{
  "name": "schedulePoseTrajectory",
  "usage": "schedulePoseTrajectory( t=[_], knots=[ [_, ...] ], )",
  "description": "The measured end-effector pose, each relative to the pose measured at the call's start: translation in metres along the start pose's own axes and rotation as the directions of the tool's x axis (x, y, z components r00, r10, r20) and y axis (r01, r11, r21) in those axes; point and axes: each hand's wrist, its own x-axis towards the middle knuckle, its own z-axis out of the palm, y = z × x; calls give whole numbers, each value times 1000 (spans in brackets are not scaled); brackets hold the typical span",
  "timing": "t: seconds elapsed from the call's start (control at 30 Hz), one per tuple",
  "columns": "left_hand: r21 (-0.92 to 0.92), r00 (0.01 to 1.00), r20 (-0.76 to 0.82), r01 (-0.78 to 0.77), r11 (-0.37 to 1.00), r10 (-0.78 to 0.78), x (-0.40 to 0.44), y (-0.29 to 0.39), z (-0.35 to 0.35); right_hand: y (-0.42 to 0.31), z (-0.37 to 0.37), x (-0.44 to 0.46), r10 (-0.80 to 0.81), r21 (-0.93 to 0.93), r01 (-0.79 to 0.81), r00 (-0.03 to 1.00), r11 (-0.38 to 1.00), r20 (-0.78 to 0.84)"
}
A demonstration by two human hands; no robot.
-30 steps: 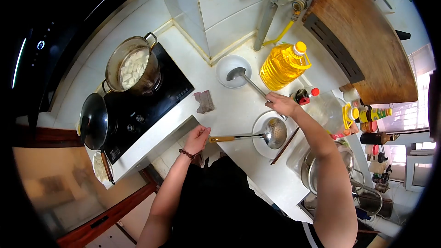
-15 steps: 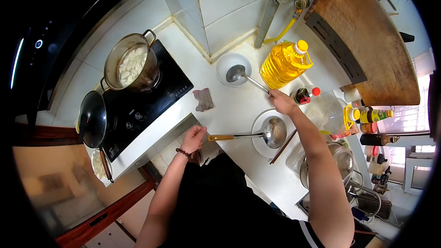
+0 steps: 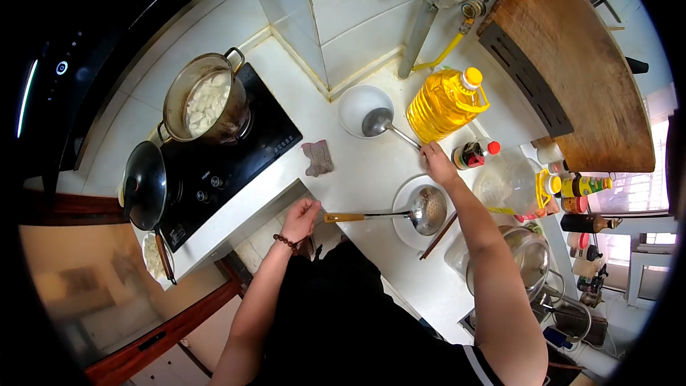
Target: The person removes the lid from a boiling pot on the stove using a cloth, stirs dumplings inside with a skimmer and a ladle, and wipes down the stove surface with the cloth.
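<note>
My right hand is closed round the handle of a metal ladle. The ladle's head is over the right front rim of a white bowl; whether it touches the rim I cannot tell. My left hand hangs by the counter's front edge with its fingers curled shut and nothing visible in them. Close to it is the wooden handle of a perforated skimmer, whose head lies on a white plate. A large bottle of yellow oil stands beyond my right hand.
A pot with pale pieces in it stands on the black cooktop, beside a lidded pan. A grey cloth lies on the counter. Chopsticks, a red-capped bottle and a glass lid are at the right.
The ladle's head has shifted right and towards me, from inside the white bowl to its rim. My right hand has moved slightly with it. The left hand stays nearly still.
</note>
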Motion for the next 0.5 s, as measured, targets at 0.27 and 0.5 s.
schedulePoseTrajectory(
  t=[0.27, 0.5],
  knots=[
    [-1, 1000, -11, -15, 1000, 15, -5, 9, 5, -22, 8, 13, 88, 325, -17, 975, 946, -205],
    [125, 983, 63, -177, 976, 170, 3, 20, 3, -82, -22, 25, 144, 349, -30, 942, 937, -304]
  ],
)
